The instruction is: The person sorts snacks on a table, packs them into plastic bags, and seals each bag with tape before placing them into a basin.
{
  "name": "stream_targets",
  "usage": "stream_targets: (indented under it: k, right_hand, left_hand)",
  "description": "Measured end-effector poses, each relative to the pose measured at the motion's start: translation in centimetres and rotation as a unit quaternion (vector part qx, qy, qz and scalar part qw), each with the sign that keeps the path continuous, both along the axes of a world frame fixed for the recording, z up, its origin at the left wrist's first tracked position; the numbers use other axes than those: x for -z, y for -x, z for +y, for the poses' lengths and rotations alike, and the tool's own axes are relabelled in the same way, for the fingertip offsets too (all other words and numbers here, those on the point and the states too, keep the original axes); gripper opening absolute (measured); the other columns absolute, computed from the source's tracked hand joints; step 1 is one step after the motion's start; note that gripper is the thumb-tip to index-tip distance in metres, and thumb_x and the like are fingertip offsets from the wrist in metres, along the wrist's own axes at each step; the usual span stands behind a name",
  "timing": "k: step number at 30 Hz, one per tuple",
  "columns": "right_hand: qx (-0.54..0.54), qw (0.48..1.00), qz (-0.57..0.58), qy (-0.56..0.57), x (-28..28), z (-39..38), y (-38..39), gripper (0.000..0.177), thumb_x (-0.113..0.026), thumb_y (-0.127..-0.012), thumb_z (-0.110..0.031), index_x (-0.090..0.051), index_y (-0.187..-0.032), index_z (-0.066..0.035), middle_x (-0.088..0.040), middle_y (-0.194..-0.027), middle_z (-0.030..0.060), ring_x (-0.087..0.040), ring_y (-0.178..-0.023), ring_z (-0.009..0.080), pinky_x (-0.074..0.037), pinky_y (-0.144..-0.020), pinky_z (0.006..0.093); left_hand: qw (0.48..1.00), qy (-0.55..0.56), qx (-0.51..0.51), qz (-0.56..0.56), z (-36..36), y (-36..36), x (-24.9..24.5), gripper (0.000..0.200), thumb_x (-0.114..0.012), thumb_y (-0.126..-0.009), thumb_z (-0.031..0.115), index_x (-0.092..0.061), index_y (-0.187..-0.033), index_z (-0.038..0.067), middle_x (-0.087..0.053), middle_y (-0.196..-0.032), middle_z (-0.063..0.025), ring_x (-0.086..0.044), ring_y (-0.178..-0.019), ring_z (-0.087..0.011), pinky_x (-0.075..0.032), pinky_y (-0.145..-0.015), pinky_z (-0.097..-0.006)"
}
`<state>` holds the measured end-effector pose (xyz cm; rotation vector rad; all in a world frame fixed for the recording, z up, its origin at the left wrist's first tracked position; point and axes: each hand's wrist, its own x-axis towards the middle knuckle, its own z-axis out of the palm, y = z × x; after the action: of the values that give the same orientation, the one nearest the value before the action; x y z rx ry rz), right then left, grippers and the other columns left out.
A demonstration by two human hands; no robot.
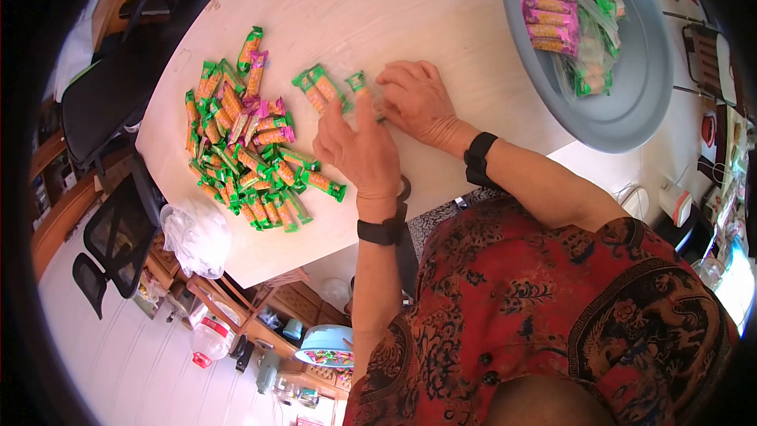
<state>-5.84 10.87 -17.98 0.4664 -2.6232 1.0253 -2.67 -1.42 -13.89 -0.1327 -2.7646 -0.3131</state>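
Note:
My left hand (359, 150) reaches over the table with its fingers stretched out and apart. Its fingertips rest on or just above small green-ended snack packets with orange contents: a pair of packets (314, 85) and a single packet (357, 81) beside them. A slight blur covers this spot, and clear plastic may lie there. To the right, my right hand (422, 102) lies low on the tabletop with bent fingers, close to the single packet; what its fingertips pinch is hidden. A large pile of similar packets (236, 150), some with purple ends, spreads left of my left hand.
A grey-blue basin (643, 102) at upper right holds purple packets (548, 20) and a clear bag of green ones (595, 39). The pale table (276, 0) has a white plastic bag (193, 241) at its left edge. Dark chairs (118, 237) stand beyond.

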Motion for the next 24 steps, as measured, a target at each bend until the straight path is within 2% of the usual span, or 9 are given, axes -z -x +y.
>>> stream_targets:
  k: [1, 4, 7, 9, 11, 13, 17, 20, 24]
  right_hand:
    - [-0.002, 1.0, -0.008, 0.0, -0.1, 0.0, 0.0, 0.015, -0.072, -0.07, -0.014, -0.06, -0.079, -0.01, -0.063, -0.103, 0.0017, -0.056, -0.112, 0.0217, -0.039, -0.095, 0.0417]
    - [-0.002, 1.0, -0.013, 0.005, -0.1, -0.1, -0.1, 0.015, -0.072, -0.07, -0.014, -0.061, -0.08, -0.01, -0.063, -0.103, 0.0016, -0.055, -0.112, 0.0218, -0.039, -0.096, 0.0419]
    - [-0.004, 1.0, -0.018, 0.009, -0.1, 0.1, 0.0, 0.015, -0.072, -0.071, -0.013, -0.061, -0.08, -0.01, -0.063, -0.103, 0.0016, -0.055, -0.112, 0.0218, -0.039, -0.096, 0.0419]
    - [-0.008, 1.0, -0.027, 0.01, -0.1, 0.1, -0.1, 0.014, -0.071, -0.072, -0.013, -0.06, -0.08, -0.011, -0.063, -0.103, 0.0016, -0.055, -0.113, 0.0218, -0.039, -0.096, 0.0418]
    - [-0.01, 1.0, -0.024, 0.016, -0.1, 0.1, -0.1, 0.023, -0.074, -0.066, -0.009, -0.057, -0.081, -0.01, -0.063, -0.109, 0.0029, -0.056, -0.113, 0.0242, -0.038, -0.095, 0.0418]
    - [-0.01, 1.0, -0.024, 0.016, -0.1, 0.2, -0.1, 0.023, -0.074, -0.066, -0.008, -0.057, -0.081, -0.01, -0.063, -0.108, 0.0029, -0.056, -0.113, 0.0242, -0.038, -0.095, 0.042]
    - [-0.011, 0.999, -0.025, 0.021, -0.1, 0.2, -0.1, 0.023, -0.074, -0.066, -0.008, -0.056, -0.081, -0.01, -0.063, -0.108, 0.0029, -0.056, -0.113, 0.024, -0.039, -0.094, 0.0421]
    - [-0.001, 1.0, -0.013, 0.012, 0.0, 0.1, -0.1, 0.013, -0.07, -0.071, -0.011, -0.059, -0.079, -0.01, -0.062, -0.104, 0.002, -0.055, -0.111, 0.0213, -0.039, -0.096, 0.0414]
    - [-0.004, 1.0, -0.011, 0.021, 0.0, 0.2, -0.1, 0.022, -0.074, -0.067, -0.009, -0.056, -0.081, -0.01, -0.063, -0.108, 0.0029, -0.057, -0.111, 0.0239, -0.04, -0.093, 0.0419]
  left_hand:
    - [0.999, 0.032, 0.032, -0.014, 0.0, 0.4, -0.1, 0.032, -0.068, -0.076, 0.007, -0.062, -0.107, 0.011, -0.055, -0.122, -0.0125, -0.049, -0.116, -0.0308, -0.036, -0.094, -0.0469]
    - [0.995, 0.011, 0.092, -0.041, -0.5, 1.2, 1.0, 0.029, -0.067, -0.076, 0.008, -0.063, -0.105, 0.011, -0.055, -0.125, -0.0123, -0.049, -0.117, -0.0322, -0.038, -0.092, -0.0466]
    - [0.992, -0.014, 0.079, -0.098, -1.0, 1.7, 1.2, 0.027, -0.067, -0.075, 0.008, -0.062, -0.102, 0.01, -0.055, -0.126, -0.0123, -0.05, -0.117, -0.0337, -0.04, -0.09, -0.0468]
    - [0.993, -0.01, 0.068, -0.095, -1.7, 2.2, 1.8, 0.028, -0.068, -0.074, 0.008, -0.062, -0.101, 0.01, -0.055, -0.126, -0.0123, -0.05, -0.116, -0.0339, -0.041, -0.089, -0.0464]
    - [0.994, -0.007, 0.057, -0.09, -2.0, 2.5, 1.7, 0.029, -0.07, -0.072, 0.008, -0.062, -0.1, 0.009, -0.055, -0.127, -0.0124, -0.051, -0.116, -0.034, -0.042, -0.088, -0.046]
    - [0.994, -0.019, 0.038, -0.098, -2.0, 3.0, 1.0, 0.029, -0.069, -0.07, 0.003, -0.063, -0.098, 0.01, -0.057, -0.124, -0.0139, -0.052, -0.114, -0.0348, -0.043, -0.092, -0.0456]
    - [0.995, 0.001, 0.035, -0.091, -1.5, 3.7, 0.8, 0.028, -0.07, -0.07, 0.005, -0.063, -0.096, 0.01, -0.057, -0.126, -0.0132, -0.051, -0.114, -0.0345, -0.041, -0.093, -0.0462]
    - [0.995, 0.014, 0.063, -0.071, -1.9, 4.1, 1.3, 0.025, -0.07, -0.07, 0.006, -0.063, -0.094, 0.011, -0.057, -0.13, -0.0098, -0.051, -0.116, -0.0339, -0.039, -0.095, -0.047]
    - [0.998, 0.025, 0.044, -0.05, -2.9, 4.9, 2.2, 0.022, -0.07, -0.071, 0.006, -0.063, -0.091, 0.011, -0.058, -0.131, -0.0049, -0.05, -0.118, -0.0315, -0.037, -0.096, -0.0472]
